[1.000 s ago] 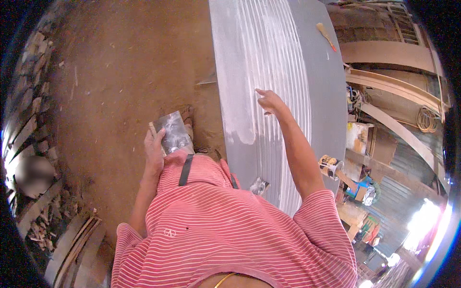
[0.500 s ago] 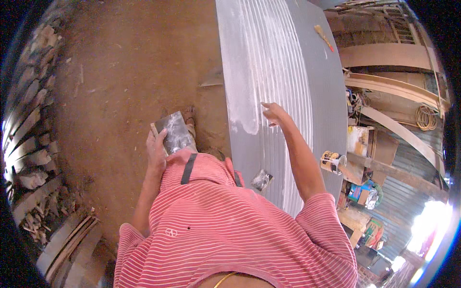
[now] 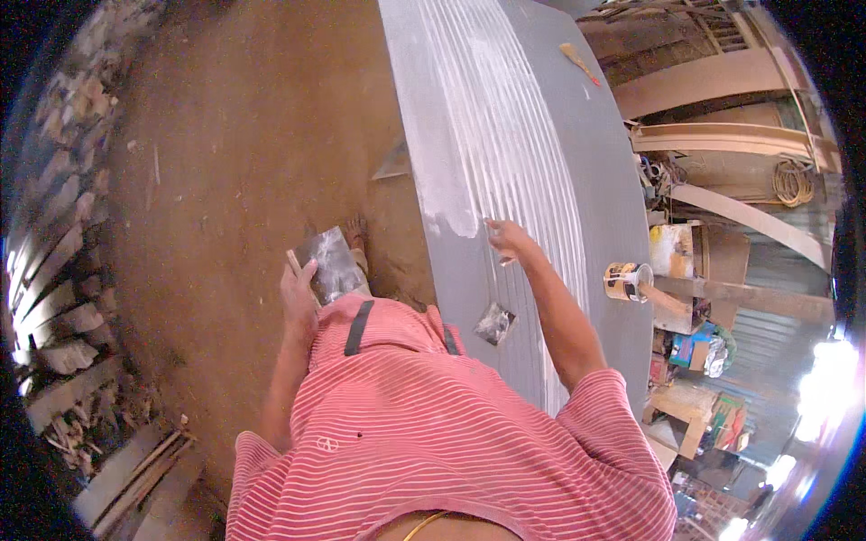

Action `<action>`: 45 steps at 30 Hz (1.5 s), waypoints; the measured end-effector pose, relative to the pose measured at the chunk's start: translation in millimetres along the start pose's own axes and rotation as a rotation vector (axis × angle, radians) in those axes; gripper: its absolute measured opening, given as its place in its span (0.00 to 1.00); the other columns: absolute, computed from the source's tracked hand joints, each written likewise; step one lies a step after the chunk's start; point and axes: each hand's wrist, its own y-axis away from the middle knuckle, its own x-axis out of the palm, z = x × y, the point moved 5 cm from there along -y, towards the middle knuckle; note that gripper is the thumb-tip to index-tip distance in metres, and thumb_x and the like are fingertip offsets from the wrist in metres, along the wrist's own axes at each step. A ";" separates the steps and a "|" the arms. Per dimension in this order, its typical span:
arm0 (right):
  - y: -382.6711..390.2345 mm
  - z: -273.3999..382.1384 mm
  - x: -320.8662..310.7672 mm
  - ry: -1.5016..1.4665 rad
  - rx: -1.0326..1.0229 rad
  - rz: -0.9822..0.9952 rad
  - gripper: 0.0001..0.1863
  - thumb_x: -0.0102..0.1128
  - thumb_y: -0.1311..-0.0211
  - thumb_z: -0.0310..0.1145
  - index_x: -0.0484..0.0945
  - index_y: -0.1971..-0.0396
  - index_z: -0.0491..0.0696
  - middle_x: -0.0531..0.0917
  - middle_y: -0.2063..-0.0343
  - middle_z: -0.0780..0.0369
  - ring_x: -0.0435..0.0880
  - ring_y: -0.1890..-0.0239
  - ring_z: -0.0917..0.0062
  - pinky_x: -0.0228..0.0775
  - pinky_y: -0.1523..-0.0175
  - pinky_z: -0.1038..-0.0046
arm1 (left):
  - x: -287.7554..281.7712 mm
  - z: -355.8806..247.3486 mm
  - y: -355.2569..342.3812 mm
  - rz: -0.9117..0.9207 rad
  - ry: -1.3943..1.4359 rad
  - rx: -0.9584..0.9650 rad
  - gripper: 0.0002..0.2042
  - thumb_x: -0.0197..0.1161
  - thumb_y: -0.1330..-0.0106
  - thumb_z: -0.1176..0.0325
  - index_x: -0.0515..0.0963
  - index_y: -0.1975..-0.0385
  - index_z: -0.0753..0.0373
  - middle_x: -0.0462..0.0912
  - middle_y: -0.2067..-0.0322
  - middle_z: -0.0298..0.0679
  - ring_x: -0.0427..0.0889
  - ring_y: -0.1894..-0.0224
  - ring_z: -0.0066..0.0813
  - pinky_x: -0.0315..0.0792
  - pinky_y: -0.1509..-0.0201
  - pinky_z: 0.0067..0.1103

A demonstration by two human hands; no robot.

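My left hand (image 3: pixel 298 293) grips the edge of a flat board (image 3: pixel 329 263) smeared with grey-white filler, held out over the dirt floor. My right hand (image 3: pixel 508 239) is closed on a small flat spreader, pressed against a long grey ribbed panel (image 3: pixel 586 180). The hand sits just right of the lower edge of a white filler patch (image 3: pixel 451 198), which runs up the panel's ribs. A small smeared scrap (image 3: pixel 494 323) lies on the panel near my body.
A paint tin (image 3: pixel 627 279) stands at the panel's right edge, with timber, boxes and curved boards (image 3: pixel 722 140) beyond. A wooden-handled tool (image 3: pixel 577 61) lies far up the panel. Reddish dirt floor (image 3: pixel 244 135) is on the left, with stacked wood offcuts (image 3: pixel 54 307) along its edge.
My right hand has drawn down the panel toward me, from the upper ribs to the lower edge of the white patch. My left hand keeps holding the board.
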 end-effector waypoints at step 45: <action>220.8 74.6 147.1 -1.592 0.147 -0.851 0.17 0.59 0.40 0.38 0.76 0.60 0.39 0.77 0.69 0.60 0.75 0.69 0.78 0.65 0.67 0.70 | 222.6 6.4 69.2 1.318 0.052 -0.345 0.17 0.56 0.34 0.65 0.69 0.48 0.64 0.77 0.58 0.34 0.76 0.57 0.21 0.72 0.52 0.21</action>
